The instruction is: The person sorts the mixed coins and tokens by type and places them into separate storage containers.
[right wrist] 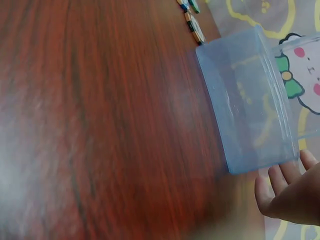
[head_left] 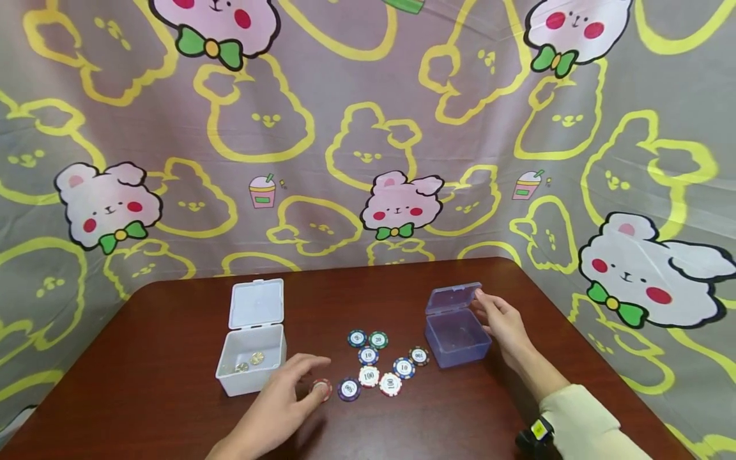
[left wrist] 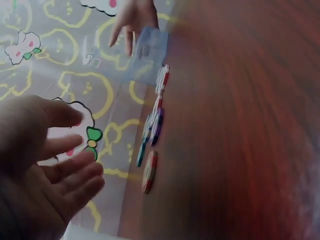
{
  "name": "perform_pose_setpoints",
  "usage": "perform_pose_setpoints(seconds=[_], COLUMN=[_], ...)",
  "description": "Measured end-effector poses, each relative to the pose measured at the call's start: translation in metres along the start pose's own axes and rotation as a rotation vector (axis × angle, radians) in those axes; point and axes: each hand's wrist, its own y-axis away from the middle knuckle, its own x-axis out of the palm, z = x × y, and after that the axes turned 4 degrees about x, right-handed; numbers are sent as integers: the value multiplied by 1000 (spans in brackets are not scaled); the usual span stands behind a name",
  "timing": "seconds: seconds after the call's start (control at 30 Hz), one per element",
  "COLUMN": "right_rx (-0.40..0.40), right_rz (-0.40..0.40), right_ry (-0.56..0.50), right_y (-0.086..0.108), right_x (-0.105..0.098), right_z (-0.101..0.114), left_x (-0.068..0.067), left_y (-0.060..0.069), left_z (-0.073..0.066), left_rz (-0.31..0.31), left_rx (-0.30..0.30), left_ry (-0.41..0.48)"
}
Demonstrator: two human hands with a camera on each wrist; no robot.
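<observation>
My left hand (head_left: pixel 276 404) hovers with relaxed, parted fingers over a red chip (head_left: pixel 322 389); in the left wrist view the hand (left wrist: pixel 52 165) holds nothing and that chip (left wrist: pixel 149 172) lies apart from it. My right hand (head_left: pixel 506 326) is at the right side of a blue translucent box (head_left: pixel 458 345), its fingers against the side and near the raised lid (head_left: pixel 454 298). In the right wrist view the fingers of the hand (right wrist: pixel 295 192) touch the box (right wrist: pixel 245 105) at its edge. The blue box looks empty.
A white box (head_left: pixel 248 377) with its lid (head_left: pixel 257 303) up stands on the left, holding several coins (head_left: pixel 257 358). Several poker chips, among them a purple one (head_left: pixel 349 389) and a green one (head_left: pixel 377 339), lie between the boxes on the brown table (head_left: pixel 345 297). A patterned cloth (head_left: pixel 322 166) hangs behind.
</observation>
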Motion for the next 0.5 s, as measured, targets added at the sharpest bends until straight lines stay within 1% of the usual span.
perform_pose_setpoints(seconds=[0.03,0.1,0.17,0.3,0.5], right_rx=[4,13,17,2,-17], right_rz=[6,20,27,13,-70], right_ry=[-3,1,4,35,124], right_y=[-1,-3,-5,-7,-10], right_x=[2,6,9,13,18], right_z=[0,1,1,0,-4], left_x=[2,4,5,7,9], left_y=[-1,-3,-4,-6,-4], left_z=[0,0,1,2,5], left_rz=[41,79,91,103,113], left_rx=[-33,-57,-66,-88,-100], left_ry=[-22,-62,-109,-130,-142])
